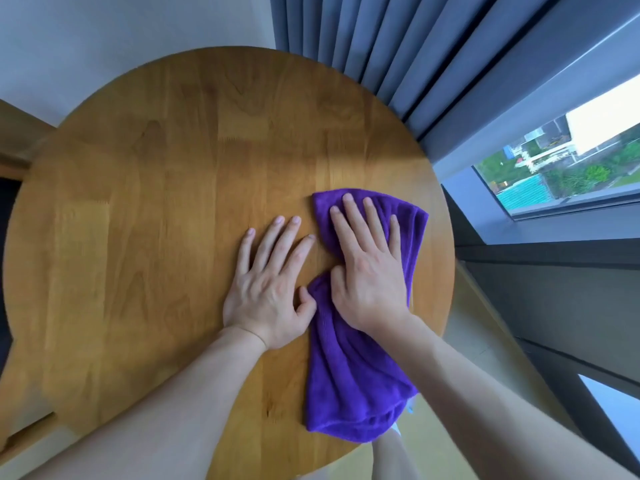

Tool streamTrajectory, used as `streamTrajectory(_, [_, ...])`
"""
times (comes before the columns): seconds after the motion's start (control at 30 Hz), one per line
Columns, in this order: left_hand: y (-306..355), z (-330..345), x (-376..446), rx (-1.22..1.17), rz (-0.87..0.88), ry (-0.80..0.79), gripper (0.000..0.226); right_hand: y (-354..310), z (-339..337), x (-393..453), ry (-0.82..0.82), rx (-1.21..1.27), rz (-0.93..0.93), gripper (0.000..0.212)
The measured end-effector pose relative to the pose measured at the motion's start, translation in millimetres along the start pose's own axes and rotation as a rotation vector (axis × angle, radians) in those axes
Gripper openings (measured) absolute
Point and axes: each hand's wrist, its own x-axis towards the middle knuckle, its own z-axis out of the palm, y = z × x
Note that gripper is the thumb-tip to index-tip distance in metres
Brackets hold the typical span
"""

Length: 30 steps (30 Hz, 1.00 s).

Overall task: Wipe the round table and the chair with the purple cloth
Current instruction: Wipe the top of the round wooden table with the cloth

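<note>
- Nearest to us, two bare forearms reach in from the bottom edge toward the round table (138,209).
- We can read no brand, label or writing anywhere.
- The purple cloth (349,372) lies on the right part of the tabletop as a long rumpled strip; its long axis runs from the near edge away toward the far right, pinched narrow in the middle.
- Our right hand (367,268) lies flat on the cloth's far half, fingers straight and spread, pressing it down; nothing is gripped.
- Our left hand (270,285) rests flat on bare wood just left of the cloth, fingers splayed and relaxed, its thumb touching the cloth's edge.
- Beyond the table hang grey-blue curtains (363,46), and to the right a window (571,168) shows greenery and buildings outside.
</note>
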Motion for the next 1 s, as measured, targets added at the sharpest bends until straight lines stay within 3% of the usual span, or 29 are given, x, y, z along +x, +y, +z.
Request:
streamTrajectory(0.07, [0.1,1.7,-0.1,-0.005,0.003,0.012,0.08,28.8,-12.2,-0.3,-0.039,0.006,-0.145,0.083])
streamTrajectory(0.13, [-0.9,2.7,-0.2,-0.008,0.005,0.03,0.077,49.3,-22.4,11.7,-0.033,-0.005,-0.174,0.083])
streamTrajectory(0.47, [-0.1,4.4,1.6,-0.009,0.016,0.072,0.077,22.2,-19.2,101.3,0.128,-0.045,0.269,0.09])
streamTrajectory(0.77, [0.3,2.5,1.1,-0.032,0.022,0.06,0.078,15.9,-5.1,26.4,0.062,0.054,-0.031,0.083])
streamTrajectory(1.0, [-0.6,2.6,1.6,-0.025,0.018,0.026,0.077,49.8,-31.5,88.5,0.061,0.106,-0.136,0.078])
